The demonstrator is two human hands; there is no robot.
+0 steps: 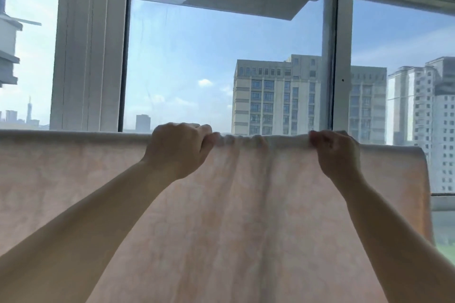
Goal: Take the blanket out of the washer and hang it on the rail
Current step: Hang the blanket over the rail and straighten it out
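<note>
A pale pink blanket point(246, 216) hangs in front of me, draped over a horizontal rail that its top fold hides. It spans from the left edge of the view to about the right window post. My left hand point(179, 150) grips the top fold near the middle. My right hand point(334, 152) pinches the same fold further right. Between the hands the cloth is bunched into small wrinkles. The washer is out of sight.
Behind the blanket stands a large window with white frames point(88, 56) and a dark post point(331, 56). Tall buildings point(275, 96) and blue sky show through the glass. A sill point(443, 204) lies at the lower right.
</note>
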